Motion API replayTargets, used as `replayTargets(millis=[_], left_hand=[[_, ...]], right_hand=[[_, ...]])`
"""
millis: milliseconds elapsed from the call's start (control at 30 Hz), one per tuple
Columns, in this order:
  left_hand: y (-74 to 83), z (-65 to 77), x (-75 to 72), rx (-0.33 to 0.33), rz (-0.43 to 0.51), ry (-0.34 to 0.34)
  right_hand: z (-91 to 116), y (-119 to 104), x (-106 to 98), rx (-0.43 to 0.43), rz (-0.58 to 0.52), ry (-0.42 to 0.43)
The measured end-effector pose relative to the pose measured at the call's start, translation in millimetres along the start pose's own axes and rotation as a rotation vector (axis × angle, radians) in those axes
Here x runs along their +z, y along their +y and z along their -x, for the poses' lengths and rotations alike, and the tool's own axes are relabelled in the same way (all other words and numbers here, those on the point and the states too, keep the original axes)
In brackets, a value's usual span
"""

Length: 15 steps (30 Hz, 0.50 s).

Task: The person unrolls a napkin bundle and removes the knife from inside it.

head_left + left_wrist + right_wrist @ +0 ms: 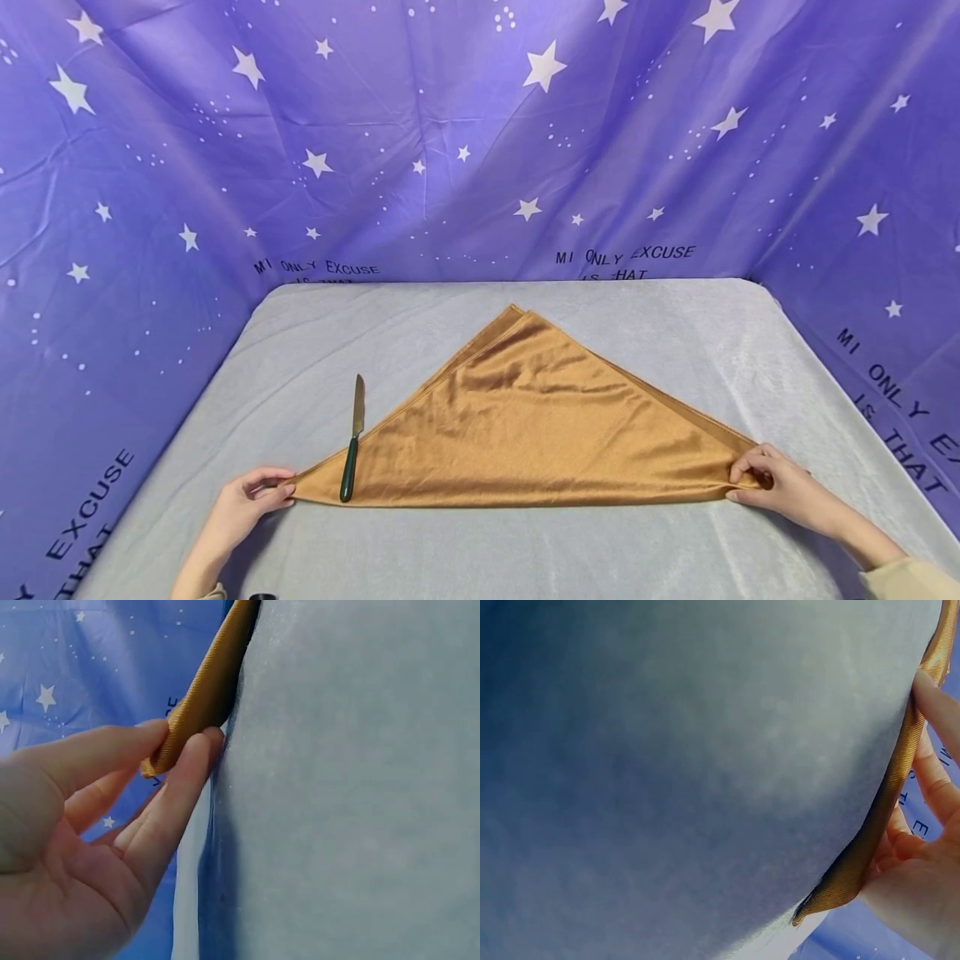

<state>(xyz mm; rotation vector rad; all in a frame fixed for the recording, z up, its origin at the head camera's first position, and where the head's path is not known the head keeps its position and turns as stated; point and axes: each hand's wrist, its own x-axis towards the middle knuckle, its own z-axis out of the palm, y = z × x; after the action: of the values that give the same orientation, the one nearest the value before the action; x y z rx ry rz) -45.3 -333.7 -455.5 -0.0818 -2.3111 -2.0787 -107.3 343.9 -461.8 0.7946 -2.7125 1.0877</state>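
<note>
A shiny golden-brown cloth (540,425), folded into a triangle, lies on the table with its peak pointing away from me. At its left corner my left hand (247,498) pinches the tip between thumb and fingers; the left wrist view shows that cloth corner (202,697) between the fingertips. My right hand (783,490) pinches the long near edge close to the right corner. In the right wrist view the cloth tip (832,889) hangs past the hand. Across the left part of the cloth lies a knife (349,467) with a dark green handle, its blade pointing away.
Pale grey fabric covers the table (465,550). Purple curtains (420,125) with white stars and lettering stand behind it and along both sides. A small dark object (262,597) shows partly at the bottom edge, too cut off to identify.
</note>
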Motion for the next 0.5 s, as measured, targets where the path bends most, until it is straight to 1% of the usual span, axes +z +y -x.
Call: replayTargets(millis=[100,167,300,400,467,500], left_hand=[[0.9,0.0,-0.9,-0.076,-0.025,0.021],[1.5,-0.5,-1.3,-0.103,-0.041,0.03],[3.0,-1.4,-1.1,-0.137,-0.081,0.042],[4.0,-1.6,-0.5,-0.168,-0.137,0.058],[4.7,-1.3,-0.1,-0.165,-0.17,0.061],[5.1,-1.1,0.1,-0.148,-0.196,0.062]], right_hand=[[-0.2,0.0,-0.1,0.002,0.001,-0.001],[-0.3,-0.2,-0.3,0.006,0.003,-0.001],[-0.2,0.0,-0.4,0.01,0.006,-0.002],[0.0,0.6,-0.1,0.009,0.007,-0.002],[0.0,1.1,0.0,0.01,0.006,-0.003],[0.1,1.2,0.0,0.011,0.006,-0.004]])
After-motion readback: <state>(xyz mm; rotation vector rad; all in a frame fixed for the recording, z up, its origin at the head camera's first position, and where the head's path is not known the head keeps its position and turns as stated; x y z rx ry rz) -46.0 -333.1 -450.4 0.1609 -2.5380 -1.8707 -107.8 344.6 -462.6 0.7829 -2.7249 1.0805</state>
